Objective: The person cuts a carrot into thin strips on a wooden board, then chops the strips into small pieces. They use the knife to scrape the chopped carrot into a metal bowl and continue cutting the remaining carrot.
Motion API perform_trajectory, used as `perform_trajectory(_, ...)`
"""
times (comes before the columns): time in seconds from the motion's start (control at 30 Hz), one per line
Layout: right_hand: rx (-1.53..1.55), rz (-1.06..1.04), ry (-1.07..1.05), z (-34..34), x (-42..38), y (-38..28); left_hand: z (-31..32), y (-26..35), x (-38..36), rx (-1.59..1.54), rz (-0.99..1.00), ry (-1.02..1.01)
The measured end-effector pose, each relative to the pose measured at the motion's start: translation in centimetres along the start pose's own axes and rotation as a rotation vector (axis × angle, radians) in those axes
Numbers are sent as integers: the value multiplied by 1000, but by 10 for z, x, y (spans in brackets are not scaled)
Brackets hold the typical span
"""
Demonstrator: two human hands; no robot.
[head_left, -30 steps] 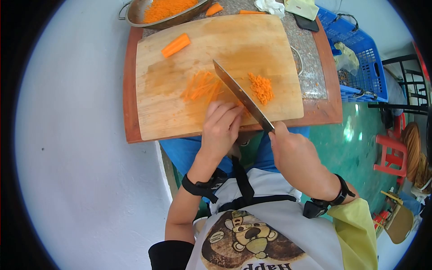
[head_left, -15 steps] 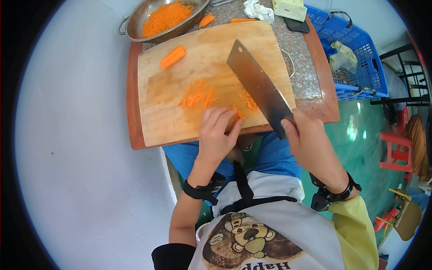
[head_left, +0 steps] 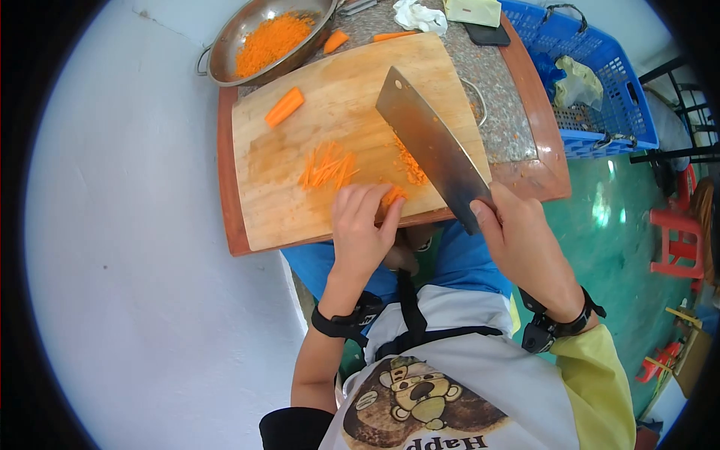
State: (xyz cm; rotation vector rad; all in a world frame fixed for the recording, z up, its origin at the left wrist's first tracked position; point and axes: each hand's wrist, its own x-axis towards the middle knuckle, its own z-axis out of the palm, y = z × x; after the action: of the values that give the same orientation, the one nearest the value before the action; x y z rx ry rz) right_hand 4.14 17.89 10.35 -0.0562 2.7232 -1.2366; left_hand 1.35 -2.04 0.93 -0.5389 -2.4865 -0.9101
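Gripping a knife [head_left: 433, 146] in the closed right hand [head_left: 521, 232] by the near right corner of the chopping board [head_left: 352, 82], with the handle hidden in the fist and the thumb pressed along the blade, probably to steady it. Slanting the blade over the right half of the board, broad side facing up; hard to tell whether touching the wood.

Holding a small bunch of carrot pieces [head_left: 394, 196] in a narrow grip between thumb and bent fingers of the left hand [head_left: 361, 225], at the near edge of the board, likely to keep them together. Reaching in with both forearms from the near side of the board, with the right one angled inward.

Near the middle of the board, loose carrot strips [head_left: 328, 166], seemingly set aside to leave cutting room. Toward its right side, diced carrot [head_left: 409, 163], partly hidden by the blade. Toward its far left, a thick carrot chunk [head_left: 285, 107], perhaps out of the way. Beyond its far left corner, a metal bowl [head_left: 321, 36] of chopped carrot [head_left: 274, 43].
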Motion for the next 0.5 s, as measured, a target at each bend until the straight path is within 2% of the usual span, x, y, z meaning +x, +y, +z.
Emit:
perform_trajectory(0.17, 19, -13, 7, 2, -1, 5, -7, 1, 4, -38, -15, -77)
perform_trajectory(0.33, 11, -14, 9, -1, -4, 4, -7, -6, 15, -26, 90, -188)
perform_trajectory(0.5, 2, -21, 30, 3, -4, 6, 4, -4, 13, 114, 99, -117)
